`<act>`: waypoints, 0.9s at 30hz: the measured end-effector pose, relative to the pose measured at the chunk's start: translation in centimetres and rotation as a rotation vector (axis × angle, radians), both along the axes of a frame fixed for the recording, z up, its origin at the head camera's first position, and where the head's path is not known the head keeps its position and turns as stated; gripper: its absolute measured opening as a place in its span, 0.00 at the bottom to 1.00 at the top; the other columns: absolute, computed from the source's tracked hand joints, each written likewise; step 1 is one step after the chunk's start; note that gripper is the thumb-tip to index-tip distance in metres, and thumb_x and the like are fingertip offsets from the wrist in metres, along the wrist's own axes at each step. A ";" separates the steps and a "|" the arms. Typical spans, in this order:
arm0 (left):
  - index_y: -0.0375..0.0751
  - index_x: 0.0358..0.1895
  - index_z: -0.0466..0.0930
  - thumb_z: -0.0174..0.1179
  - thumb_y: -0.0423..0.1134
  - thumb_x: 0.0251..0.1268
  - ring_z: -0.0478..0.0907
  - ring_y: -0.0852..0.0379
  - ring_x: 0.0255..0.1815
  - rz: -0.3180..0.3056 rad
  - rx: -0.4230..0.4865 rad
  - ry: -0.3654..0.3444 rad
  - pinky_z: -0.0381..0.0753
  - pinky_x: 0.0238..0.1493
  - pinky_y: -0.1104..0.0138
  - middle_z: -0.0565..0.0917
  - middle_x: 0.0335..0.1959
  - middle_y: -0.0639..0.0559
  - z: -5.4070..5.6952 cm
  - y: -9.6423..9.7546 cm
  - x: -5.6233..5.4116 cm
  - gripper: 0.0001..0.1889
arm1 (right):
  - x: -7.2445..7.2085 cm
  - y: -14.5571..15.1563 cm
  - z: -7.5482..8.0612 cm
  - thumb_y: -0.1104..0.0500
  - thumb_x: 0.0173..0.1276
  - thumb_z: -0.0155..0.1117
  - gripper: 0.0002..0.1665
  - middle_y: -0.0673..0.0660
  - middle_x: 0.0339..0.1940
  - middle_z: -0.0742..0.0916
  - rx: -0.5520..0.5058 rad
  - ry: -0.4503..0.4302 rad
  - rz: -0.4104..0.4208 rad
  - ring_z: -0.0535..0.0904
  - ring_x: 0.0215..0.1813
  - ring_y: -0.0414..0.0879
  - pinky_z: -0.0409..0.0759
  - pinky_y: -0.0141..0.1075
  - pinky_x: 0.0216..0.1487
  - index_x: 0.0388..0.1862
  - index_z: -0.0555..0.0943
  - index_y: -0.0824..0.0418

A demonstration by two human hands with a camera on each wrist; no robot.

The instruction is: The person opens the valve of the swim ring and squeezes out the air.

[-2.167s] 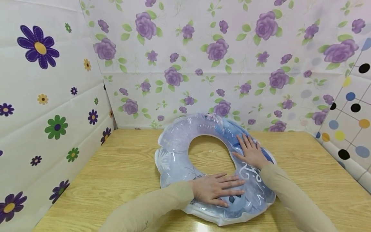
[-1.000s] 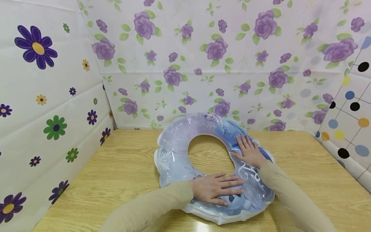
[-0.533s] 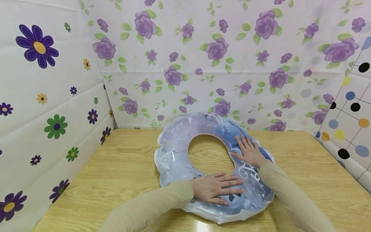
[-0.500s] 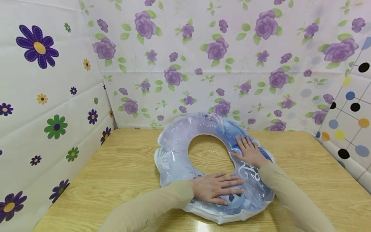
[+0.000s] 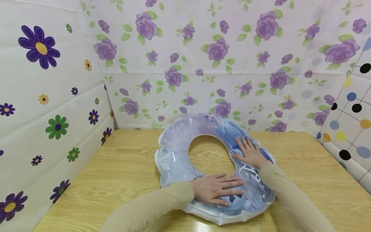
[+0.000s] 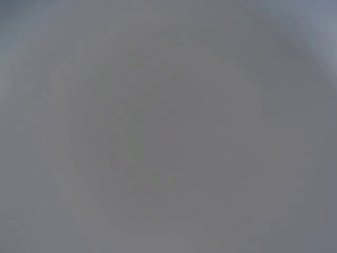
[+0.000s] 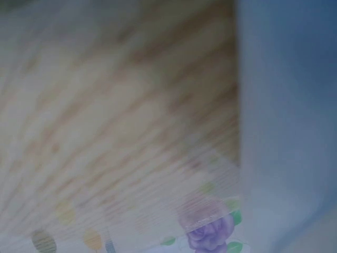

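Observation:
An inflated swim ring (image 5: 176, 164) in pale blue and lilac, printed with cartoon figures and white lettering, lies on the wooden table (image 5: 121, 167). My left hand (image 5: 215, 189) rests flat on its near side, fingers spread and pointing right. Farther up, on the right side of the ring, my right hand (image 5: 251, 154) lies with straight, spread fingers over the blue print. In the left wrist view there is only a grey blur. The right wrist view has blurred wood grain beside a blue strip of the ring (image 7: 289, 105).
Behind the table hangs a white sheet with purple roses (image 5: 174, 77). A daisy-patterned sheet (image 5: 58, 96) covers the left side, and a dotted one (image 5: 353, 129) the right. The ring's far edge reaches close to the back sheet.
Both hands stay spread on the swim ring, which keeps its place on the table. Only a slight shift of the head view shows.

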State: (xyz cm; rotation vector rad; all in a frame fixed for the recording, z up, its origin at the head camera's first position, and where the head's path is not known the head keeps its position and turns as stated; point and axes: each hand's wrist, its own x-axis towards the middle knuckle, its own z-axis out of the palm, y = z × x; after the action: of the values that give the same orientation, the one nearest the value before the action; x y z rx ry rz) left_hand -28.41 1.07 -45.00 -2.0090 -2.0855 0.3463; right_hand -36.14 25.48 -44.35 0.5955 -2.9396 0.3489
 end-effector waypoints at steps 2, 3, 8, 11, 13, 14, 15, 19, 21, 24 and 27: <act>0.50 0.72 0.33 0.37 0.58 0.69 0.26 0.54 0.69 0.001 0.001 0.003 0.37 0.64 0.57 0.28 0.71 0.50 0.1 0.0 0.0 0.36 | 0.0 0.1 0.0 0.32 0.64 0.45 0.51 0.70 0.70 0.47 0.008 0.001 0.000 0.39 0.67 0.66 0.38 0.62 0.58 0.72 0.43 0.63; 0.50 0.72 0.33 0.37 0.58 0.69 0.26 0.54 0.69 0.000 0.001 0.005 0.38 0.64 0.57 0.28 0.71 0.50 0.1 0.0 0.0 0.36 | 0.0 0.1 0.1 0.32 0.64 0.45 0.51 0.70 0.69 0.47 0.005 0.001 0.003 0.39 0.67 0.67 0.38 0.63 0.58 0.72 0.43 0.63; 0.49 0.72 0.34 0.37 0.58 0.69 0.27 0.53 0.69 -0.003 0.000 0.015 0.38 0.64 0.57 0.29 0.71 0.50 0.3 0.0 0.1 0.36 | 0.1 0.0 0.2 0.32 0.64 0.46 0.51 0.70 0.69 0.48 -0.001 -0.001 0.005 0.39 0.67 0.67 0.38 0.63 0.58 0.72 0.44 0.63; 0.49 0.72 0.34 0.37 0.58 0.69 0.26 0.54 0.69 -0.002 -0.002 0.012 0.38 0.64 0.57 0.29 0.71 0.50 0.2 0.0 0.1 0.36 | 0.0 0.0 0.1 0.33 0.64 0.47 0.51 0.70 0.69 0.49 0.000 0.010 0.006 0.41 0.67 0.67 0.39 0.63 0.58 0.72 0.46 0.63; 0.50 0.72 0.33 0.37 0.58 0.69 0.26 0.54 0.69 -0.001 -0.002 0.009 0.38 0.64 0.57 0.28 0.71 0.50 0.2 0.0 0.1 0.36 | 0.0 0.0 0.0 0.33 0.64 0.47 0.50 0.70 0.69 0.50 0.002 0.016 0.008 0.41 0.67 0.67 0.39 0.63 0.58 0.72 0.46 0.63; 0.50 0.72 0.33 0.37 0.58 0.69 0.26 0.54 0.69 -0.001 -0.002 0.007 0.38 0.64 0.57 0.28 0.71 0.50 0.2 0.0 0.1 0.36 | -0.1 0.0 0.0 0.33 0.64 0.47 0.50 0.70 0.69 0.50 0.002 0.019 0.008 0.41 0.67 0.67 0.39 0.63 0.57 0.72 0.47 0.63; 0.50 0.72 0.33 0.37 0.58 0.69 0.26 0.54 0.69 0.000 -0.002 0.007 0.38 0.64 0.57 0.28 0.71 0.50 0.2 0.0 0.1 0.36 | -0.1 0.0 0.0 0.33 0.63 0.48 0.50 0.70 0.69 0.50 0.000 0.021 0.007 0.42 0.67 0.67 0.40 0.63 0.57 0.72 0.47 0.63; 0.50 0.72 0.33 0.37 0.59 0.69 0.26 0.54 0.69 0.000 -0.002 0.006 0.38 0.64 0.57 0.27 0.71 0.50 0.1 0.0 0.1 0.36 | -0.2 0.1 -0.2 0.33 0.62 0.49 0.51 0.70 0.69 0.51 -0.014 0.019 0.004 0.43 0.67 0.67 0.40 0.63 0.58 0.72 0.48 0.63; 0.50 0.72 0.33 0.37 0.58 0.69 0.26 0.54 0.69 0.001 -0.003 0.003 0.38 0.64 0.57 0.27 0.71 0.51 0.1 0.0 0.0 0.36 | -0.4 0.2 -0.4 0.31 0.62 0.47 0.51 0.69 0.69 0.51 -0.001 0.013 -0.001 0.42 0.67 0.66 0.39 0.62 0.58 0.72 0.47 0.62; 0.50 0.72 0.33 0.37 0.58 0.69 0.26 0.54 0.69 0.002 -0.004 -0.001 0.38 0.64 0.57 0.27 0.70 0.51 0.1 0.0 0.0 0.36 | -0.7 0.3 -0.7 0.29 0.62 0.44 0.52 0.68 0.70 0.50 0.024 0.005 -0.003 0.41 0.68 0.65 0.39 0.62 0.58 0.72 0.46 0.61; 0.50 0.72 0.33 0.37 0.58 0.69 0.26 0.54 0.69 0.002 -0.004 -0.003 0.38 0.64 0.57 0.27 0.70 0.51 0.1 0.0 0.0 0.36 | -0.7 0.4 -0.7 0.29 0.62 0.44 0.52 0.69 0.69 0.51 0.025 0.011 0.004 0.42 0.67 0.66 0.39 0.62 0.58 0.73 0.46 0.61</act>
State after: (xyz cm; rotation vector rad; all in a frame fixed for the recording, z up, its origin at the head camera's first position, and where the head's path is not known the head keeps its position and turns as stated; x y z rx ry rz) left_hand -28.38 1.10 -44.91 -2.0105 -2.0906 0.3485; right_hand -36.86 25.85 -45.06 0.6039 -2.9367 0.3080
